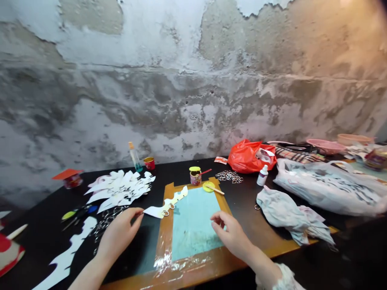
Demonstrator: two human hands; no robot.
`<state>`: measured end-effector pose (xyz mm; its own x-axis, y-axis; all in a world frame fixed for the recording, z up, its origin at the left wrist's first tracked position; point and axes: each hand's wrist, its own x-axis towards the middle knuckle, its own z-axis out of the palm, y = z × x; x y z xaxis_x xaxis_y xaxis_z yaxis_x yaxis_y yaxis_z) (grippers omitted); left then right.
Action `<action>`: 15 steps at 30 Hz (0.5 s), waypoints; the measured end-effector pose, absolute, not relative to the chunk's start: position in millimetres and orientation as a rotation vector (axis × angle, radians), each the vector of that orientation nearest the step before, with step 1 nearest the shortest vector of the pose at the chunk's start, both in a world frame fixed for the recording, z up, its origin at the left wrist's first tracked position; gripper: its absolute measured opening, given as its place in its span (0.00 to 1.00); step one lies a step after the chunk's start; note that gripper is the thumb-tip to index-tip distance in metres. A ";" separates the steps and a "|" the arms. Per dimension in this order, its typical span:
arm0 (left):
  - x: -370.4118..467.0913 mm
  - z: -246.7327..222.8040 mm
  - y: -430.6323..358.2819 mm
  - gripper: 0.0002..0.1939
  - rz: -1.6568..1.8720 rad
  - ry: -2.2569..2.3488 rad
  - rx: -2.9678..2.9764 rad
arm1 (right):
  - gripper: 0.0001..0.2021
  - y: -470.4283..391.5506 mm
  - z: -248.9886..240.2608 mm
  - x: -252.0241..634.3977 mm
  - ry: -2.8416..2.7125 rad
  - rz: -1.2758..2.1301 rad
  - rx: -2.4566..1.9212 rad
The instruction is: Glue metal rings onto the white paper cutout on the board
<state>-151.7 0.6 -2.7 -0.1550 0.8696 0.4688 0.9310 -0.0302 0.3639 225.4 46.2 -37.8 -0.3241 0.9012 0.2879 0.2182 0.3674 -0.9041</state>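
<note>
My left hand (119, 233) pinches the near end of a white cut-out paper shape (166, 204) that carries small metal rings and lies across the left edge of a pale blue sheet (193, 221). The sheet is taped onto a brown board (165, 237). My right hand (231, 233) hovers over the sheet's right side with its fingers curled together; I cannot see anything held in it. A heap of white cut-outs (121, 188) and a pile of loose metal rings (104, 219) lie just beyond my left hand.
A small jar (195, 176), a yellow lid with a stick (209, 186), a glue bottle (262, 175), a red bag (249, 156), more rings (229, 176), a crumpled cloth (290, 215), a plastic bag (329, 186) and scissors (79, 213) crowd the black table (48, 237). A bare wall stands close behind.
</note>
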 end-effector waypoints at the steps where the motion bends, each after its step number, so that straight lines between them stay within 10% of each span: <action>1: -157.3 -7.6 -1.2 0.14 -0.805 -2.014 -2.053 | 0.07 55.6 -32.6 217.5 -1.862 0.955 -1.004; 15: -170.4 -40.0 23.6 0.15 -0.502 -1.431 -2.371 | 0.11 194.0 -38.5 88.7 -2.123 0.907 -1.579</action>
<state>-170.4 23.6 -40.0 0.4346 0.7766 0.4561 0.8913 -0.4436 -0.0940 88.7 194.0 -38.5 -0.3221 0.9416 -0.0986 0.7223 0.1771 -0.6685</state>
